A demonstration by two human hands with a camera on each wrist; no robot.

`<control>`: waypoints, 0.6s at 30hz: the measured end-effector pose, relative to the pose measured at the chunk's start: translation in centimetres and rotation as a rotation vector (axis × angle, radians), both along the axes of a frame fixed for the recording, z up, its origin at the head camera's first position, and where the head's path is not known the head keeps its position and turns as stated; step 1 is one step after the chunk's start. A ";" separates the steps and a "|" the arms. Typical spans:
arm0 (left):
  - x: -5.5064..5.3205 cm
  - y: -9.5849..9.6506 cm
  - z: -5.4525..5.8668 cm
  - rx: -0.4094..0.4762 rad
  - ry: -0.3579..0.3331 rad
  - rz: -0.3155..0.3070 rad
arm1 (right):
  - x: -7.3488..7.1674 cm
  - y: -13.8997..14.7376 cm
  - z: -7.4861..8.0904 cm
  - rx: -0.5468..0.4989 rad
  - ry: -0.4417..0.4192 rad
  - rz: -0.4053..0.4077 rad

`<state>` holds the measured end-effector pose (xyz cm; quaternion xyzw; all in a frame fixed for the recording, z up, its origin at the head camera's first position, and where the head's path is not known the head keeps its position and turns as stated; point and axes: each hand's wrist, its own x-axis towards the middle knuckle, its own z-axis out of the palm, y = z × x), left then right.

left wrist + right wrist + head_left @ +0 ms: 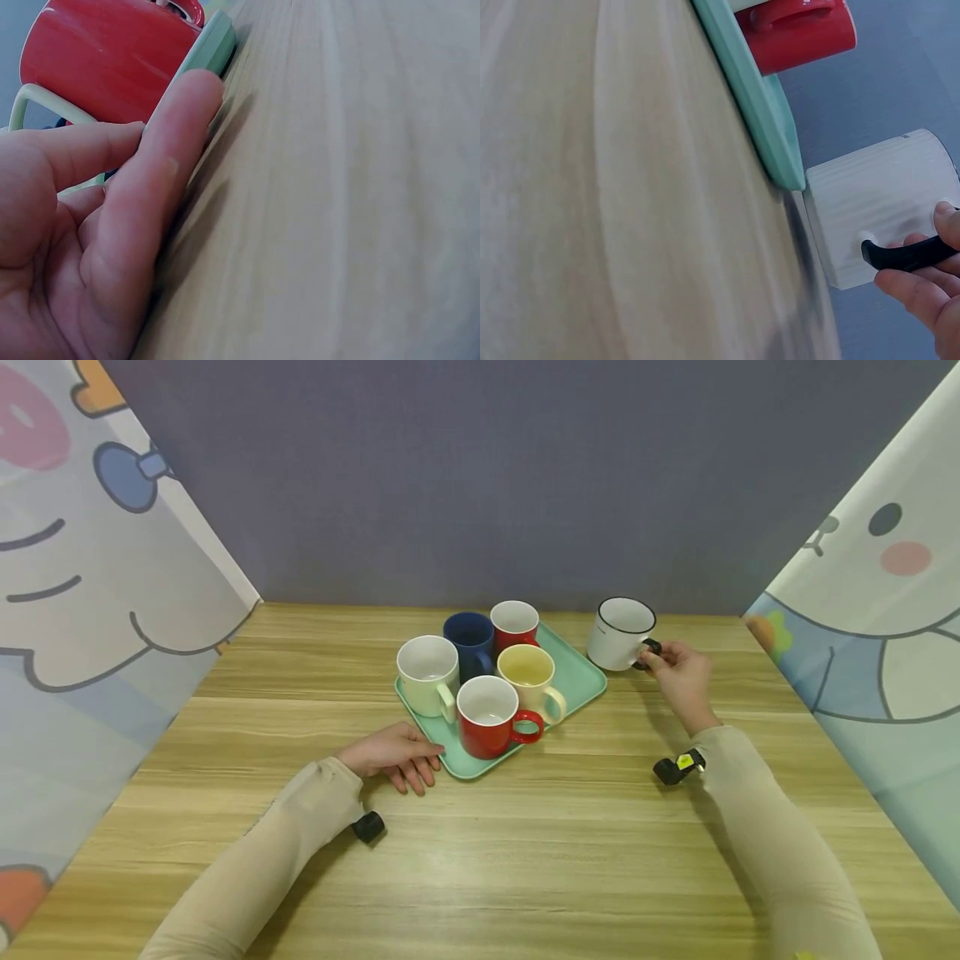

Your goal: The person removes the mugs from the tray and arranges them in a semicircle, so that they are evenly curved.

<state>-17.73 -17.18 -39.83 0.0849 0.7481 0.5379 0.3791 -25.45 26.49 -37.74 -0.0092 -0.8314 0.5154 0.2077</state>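
My right hand [684, 678] pinches the black handle [911, 253] of a white mug [619, 639] with a dark rim. The mug is upright, just right of a mint-green tray [581, 683]; I cannot tell whether its base touches the table. My left hand [393, 756] pinches the tray's front left edge, thumb at the rim and a finger at the outer side in the left wrist view. Several mugs stand on the tray: a front red mug [486, 731], a yellow mug [527, 675], a pale cream mug [427, 677], a dark blue mug [468, 642] and a back red mug [514, 622].
The tray lies on a wood-grain table [510, 868]. A grey panel [480, 485] rises behind the table. Cartoon-printed sheets [112, 577] flank it on both sides. A dark wrist device [678, 766] is strapped at the right sleeve.
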 end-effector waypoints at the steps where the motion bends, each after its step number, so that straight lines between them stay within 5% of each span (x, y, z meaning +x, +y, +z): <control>1: 0.0 0.0 0.0 0.000 -0.002 0.000 | 0.0 0.0 -0.1 -0.004 -0.003 -0.001; 18: -0.3 -0.1 -0.4 -0.011 -0.011 0.014 | -0.2 -0.1 -0.8 0.039 0.002 0.000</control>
